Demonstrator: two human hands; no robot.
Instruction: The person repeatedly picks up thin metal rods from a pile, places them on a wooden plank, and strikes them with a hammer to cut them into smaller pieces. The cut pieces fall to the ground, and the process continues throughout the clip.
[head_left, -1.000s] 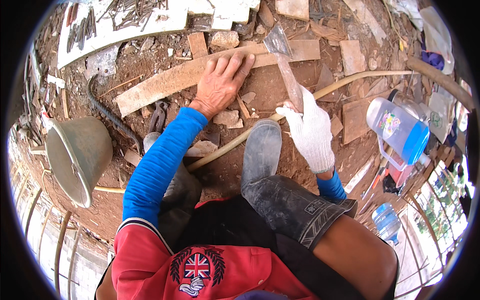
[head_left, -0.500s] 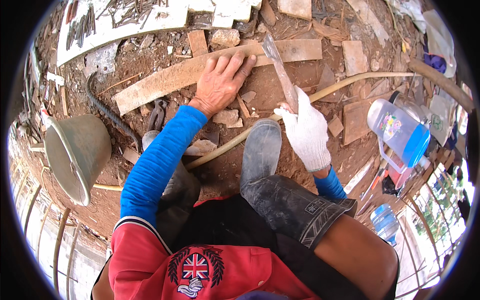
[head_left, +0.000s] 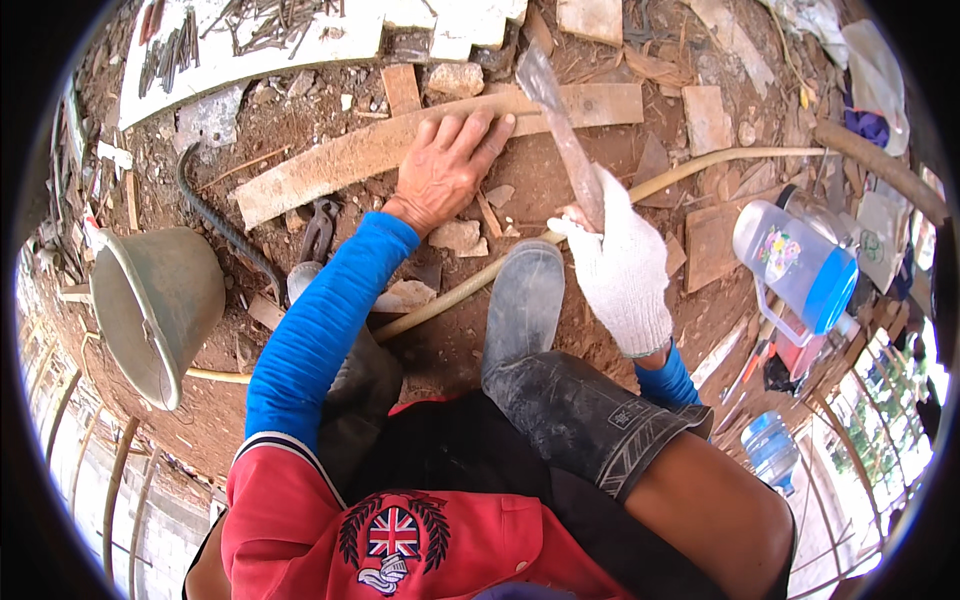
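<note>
My bare left hand (head_left: 440, 170) presses on a long, thin wooden board (head_left: 320, 165) lying on the dirt. Its fingers curl over the board, close together, and whatever lies under them is hidden. In a white knit glove, my right hand (head_left: 620, 270) is closed round the handle of a hammer-like hand tool (head_left: 565, 135). The tool tilts up and to the left, its pale, worn head over the far side of the board, right of my left fingers. From this angle its exact kind is unclear.
A bucket (head_left: 165, 310) lies tipped at the left, near a bent dark bar (head_left: 215, 220) and pincers (head_left: 318, 228). Nails lie on a white panel (head_left: 350, 45). A bamboo pole (head_left: 680, 170) crosses near my boot (head_left: 525, 300). A plastic jug (head_left: 795, 262) stands right.
The right hand has shifted slightly right and toward me, and the tool's head has swung a little up and left. The left hand stays on the board.
</note>
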